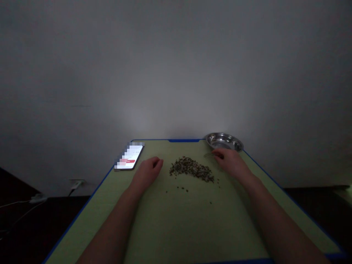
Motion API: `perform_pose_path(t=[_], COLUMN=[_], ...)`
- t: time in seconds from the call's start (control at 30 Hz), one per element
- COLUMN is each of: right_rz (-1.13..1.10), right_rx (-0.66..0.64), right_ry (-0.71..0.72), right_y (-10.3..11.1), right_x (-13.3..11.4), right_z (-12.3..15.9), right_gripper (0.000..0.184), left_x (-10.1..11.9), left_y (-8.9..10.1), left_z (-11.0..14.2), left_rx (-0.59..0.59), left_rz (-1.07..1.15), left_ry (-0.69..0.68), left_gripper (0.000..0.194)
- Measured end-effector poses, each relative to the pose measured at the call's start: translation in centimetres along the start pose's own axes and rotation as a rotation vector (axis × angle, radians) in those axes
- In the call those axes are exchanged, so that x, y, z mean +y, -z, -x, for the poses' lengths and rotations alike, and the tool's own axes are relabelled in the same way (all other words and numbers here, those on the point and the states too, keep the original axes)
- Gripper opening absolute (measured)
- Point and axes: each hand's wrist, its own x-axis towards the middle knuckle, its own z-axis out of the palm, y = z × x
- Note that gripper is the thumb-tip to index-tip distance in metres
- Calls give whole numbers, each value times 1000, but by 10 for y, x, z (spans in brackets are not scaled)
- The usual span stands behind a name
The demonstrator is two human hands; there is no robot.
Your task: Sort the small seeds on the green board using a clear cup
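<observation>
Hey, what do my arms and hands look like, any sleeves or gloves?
Both forearms are bare, with no sleeves in view. Your left hand and right hand wear no gloves, and no watch or bracelet shows. It's too dim to tell about rings or small markings.

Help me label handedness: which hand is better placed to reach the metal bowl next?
Likely the right hand, close by the bowl; the left hand is across the pile, near the phone.

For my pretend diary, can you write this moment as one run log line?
left hand: curled, by phone | right hand: holding thin thing, too blurry to name, near bowl | dark pile: on table, between hands
</observation>
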Motion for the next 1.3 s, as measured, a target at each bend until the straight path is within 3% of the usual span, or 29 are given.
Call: perform_pose_path(t=[0.3,0.53,0.93,1.3], right_rz=[7,3,-167,-260], right_rx=[-54,-178,-248,-329], right_ry=[-42,1,-33,-17], right_y=[5,4,10,7], right_x=[6,15,28,-13], right_z=[2,2,35,61], right_gripper=[28,24,25,22], left_x=[-4,-5,-2,-6], left_y=[-2,-3,-1,-5], left_z=[-2,-4,-3,-6], left_rx=[-22,-38,-50,-62], left_rz=[-9,-29,-13,-62], left_ry=[19,33,44,39], left_gripper=[36,35,33,34])
